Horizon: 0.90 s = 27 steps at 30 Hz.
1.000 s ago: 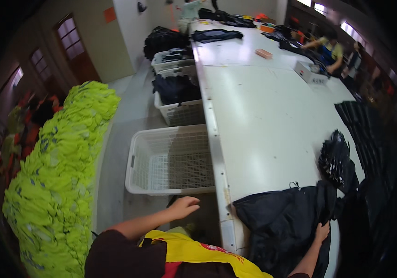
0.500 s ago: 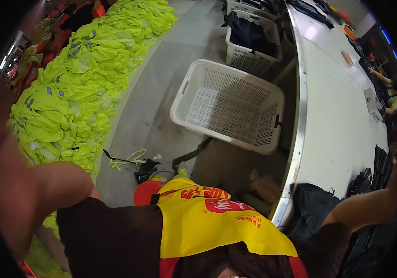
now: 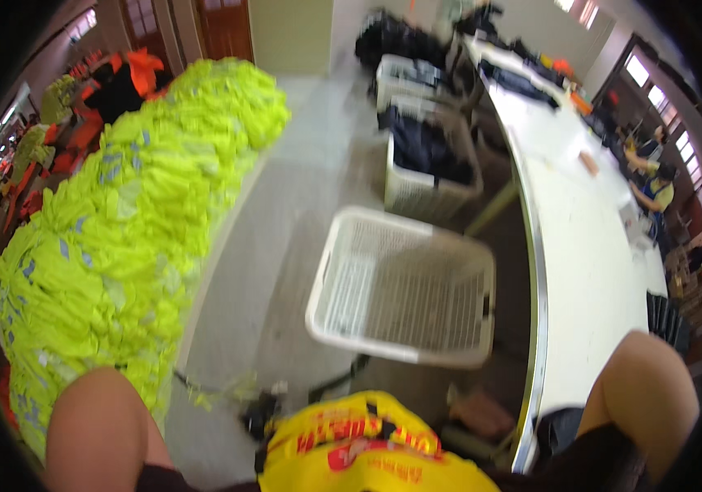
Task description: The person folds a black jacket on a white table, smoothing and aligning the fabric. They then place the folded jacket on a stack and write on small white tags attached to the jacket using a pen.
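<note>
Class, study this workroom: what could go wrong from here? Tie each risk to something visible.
The dark strap on the floor, ahead of the yellow apron, might catch a foot. The nearest white basket, beside the table, could be bumped by a passer-by. The black cloth at the table's near edge, beside the right arm, might get dragged off.
</note>
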### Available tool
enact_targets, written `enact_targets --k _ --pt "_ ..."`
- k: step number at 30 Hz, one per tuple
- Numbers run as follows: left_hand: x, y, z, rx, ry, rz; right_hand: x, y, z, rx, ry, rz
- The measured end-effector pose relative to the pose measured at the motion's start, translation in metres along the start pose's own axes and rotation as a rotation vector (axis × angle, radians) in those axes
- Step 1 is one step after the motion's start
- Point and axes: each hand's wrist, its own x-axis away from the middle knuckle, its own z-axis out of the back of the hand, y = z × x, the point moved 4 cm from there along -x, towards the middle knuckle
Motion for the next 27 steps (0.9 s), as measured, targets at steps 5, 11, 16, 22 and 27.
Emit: enact_targets --k 5,11,16,22,27 --pt "0.012 -0.044 0.013 -0.071 0.045 0.003 -0.007 0.011 0.031 0.216 0.065 0.156" --pt "-0.005 -0.066 0.028 -0.142 0.063 0.024 -0.011 0.000 0.079 0.506 0.116 0.332" --pt "-0.010 -0.093 0.034 -0.154 0.080 0.039 -0.021 0.070 0.072 0.388 0.067 0.150" --pt "0.005 -0.125 0.051 -0.131 0.096 0.049 -0.055 0.122 0.033 -0.155 0.025 -0.062" --pt "0.013 -0.139 0.079 -0.204 0.078 0.026 -0.071 0.110 0.021 -0.065 0.072 0.032"
